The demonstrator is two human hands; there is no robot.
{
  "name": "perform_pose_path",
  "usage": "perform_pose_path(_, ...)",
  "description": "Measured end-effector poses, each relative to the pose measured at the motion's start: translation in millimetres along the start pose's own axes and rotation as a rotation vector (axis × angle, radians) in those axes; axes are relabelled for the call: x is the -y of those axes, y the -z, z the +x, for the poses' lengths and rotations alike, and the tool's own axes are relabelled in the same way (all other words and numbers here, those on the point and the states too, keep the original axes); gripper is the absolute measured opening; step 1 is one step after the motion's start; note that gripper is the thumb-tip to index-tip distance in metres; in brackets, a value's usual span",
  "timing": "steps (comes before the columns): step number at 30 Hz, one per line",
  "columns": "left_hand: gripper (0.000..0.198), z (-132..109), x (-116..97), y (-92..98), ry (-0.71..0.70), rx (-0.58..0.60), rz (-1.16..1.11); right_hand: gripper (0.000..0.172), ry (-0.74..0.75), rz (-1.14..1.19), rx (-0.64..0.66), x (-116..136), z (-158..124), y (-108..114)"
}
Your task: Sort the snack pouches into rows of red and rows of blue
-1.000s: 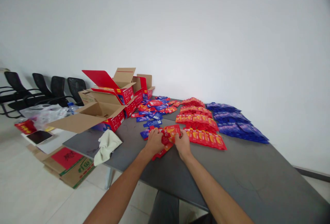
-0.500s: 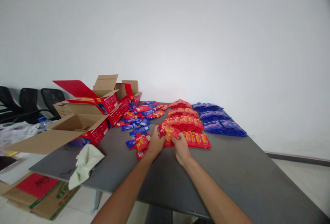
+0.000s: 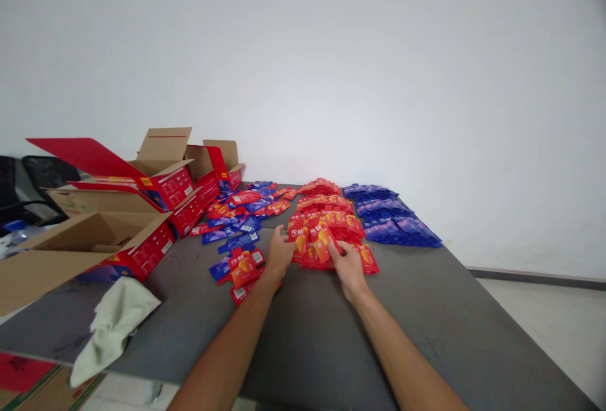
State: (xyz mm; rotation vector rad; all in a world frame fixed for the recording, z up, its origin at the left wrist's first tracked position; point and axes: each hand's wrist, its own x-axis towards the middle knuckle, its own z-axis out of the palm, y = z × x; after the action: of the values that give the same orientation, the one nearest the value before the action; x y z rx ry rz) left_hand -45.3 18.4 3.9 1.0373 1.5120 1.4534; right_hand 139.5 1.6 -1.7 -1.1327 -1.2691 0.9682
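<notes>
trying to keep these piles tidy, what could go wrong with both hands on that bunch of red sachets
1. The fanned bunch of red foil sachets, pinched between the left hand and right hand, looks loosely held; some could slip out and scatter.
2. It is right up against the neat rows of red sachets, so a careless push might knock them askew.

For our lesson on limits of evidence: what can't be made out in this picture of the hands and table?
Head view: count of red packets held; they overlap, and the left hand and right hand cover their lower edges.
Head view: the packets' small print; too small.
Head view: nearest cardboard box; cut off by the left edge.
Head view: black chair; mostly behind open boxes.
</notes>
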Motion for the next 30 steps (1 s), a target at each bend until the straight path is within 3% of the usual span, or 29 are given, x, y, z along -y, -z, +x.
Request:
perform_pose_path(5, 0.056, 12, 20, 2.6, 0.031, -0.066, 0.248, 0.051, -0.014, -0.061, -0.197, -11, 5, 15)
perform_pose_path(10, 0.038, 17, 39, -0.3, -0.024, -0.019, 0.415, 0.053, 0.063, -0.142, -0.233, -15, 6, 17)
perform_pose_path(18, 0.036, 16, 44, -10.2, -0.166, 0.102, 0.619, 0.045, 0.089, -0.245, -0.218, -23, 7, 17)
perform_pose_path(25, 0.030, 3, 37, -10.5, -0.312, 0.097, 1.007, 0.043, 0.092, -0.281, -0.189, -20, 5, 15)
perform_pose_path(30, 0.040, -3, 36, -14.7, -0.434, 0.117, 1.012, 0.040, 0.120, -0.264, -0.150, -22, 3, 13)
